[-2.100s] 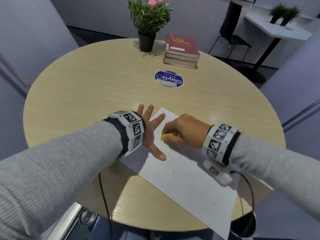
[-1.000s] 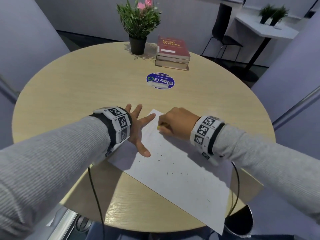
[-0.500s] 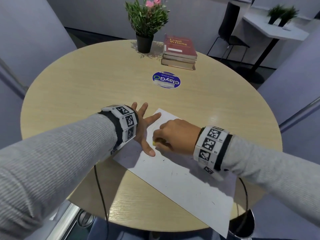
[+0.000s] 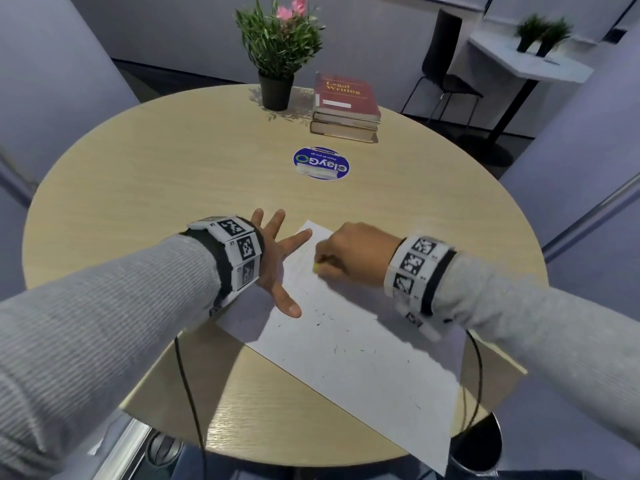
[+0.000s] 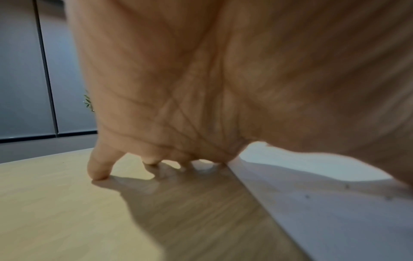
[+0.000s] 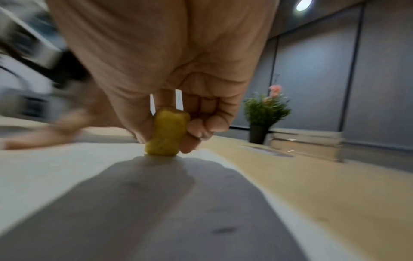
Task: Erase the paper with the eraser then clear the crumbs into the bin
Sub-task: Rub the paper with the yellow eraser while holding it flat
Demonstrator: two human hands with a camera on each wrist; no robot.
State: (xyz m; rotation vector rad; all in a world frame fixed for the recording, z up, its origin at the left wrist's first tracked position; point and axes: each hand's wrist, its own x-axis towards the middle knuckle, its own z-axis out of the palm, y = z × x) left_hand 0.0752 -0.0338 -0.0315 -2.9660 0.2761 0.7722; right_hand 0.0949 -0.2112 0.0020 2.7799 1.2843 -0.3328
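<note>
The right hand (image 4: 356,252) is pinching a small yellow eraser (image 6: 166,134) between thumb and curled fingers (image 6: 192,139), and its lower end is pressing on the sheet of paper (image 4: 363,348) near the sheet's far corner, at about 12 o'clock on the page. The left hand (image 4: 277,261) is lying flat with its fingers (image 4: 294,240) spread, the forefinger and thumb resting on the paper's 10 o'clock edge while the other fingertips are touching the round wooden table (image 4: 173,161).

To do this step well, the left hand should be pressing firmly close to the rubbing spot, since a thin sheet will probably buckle or tear if it slides. Short strokes running away from the holding hand look safest, with moderate pressure on the eraser's blunt end.

Dark eraser crumbs (image 4: 325,320) are scattering across the middle of the sheet towards 5 o'clock. Keeping them on the paper should be making the later clearing easier: the dark bin (image 4: 481,445) is standing below the table edge at 5 o'clock, just under the sheet's overhanging corner.
</note>
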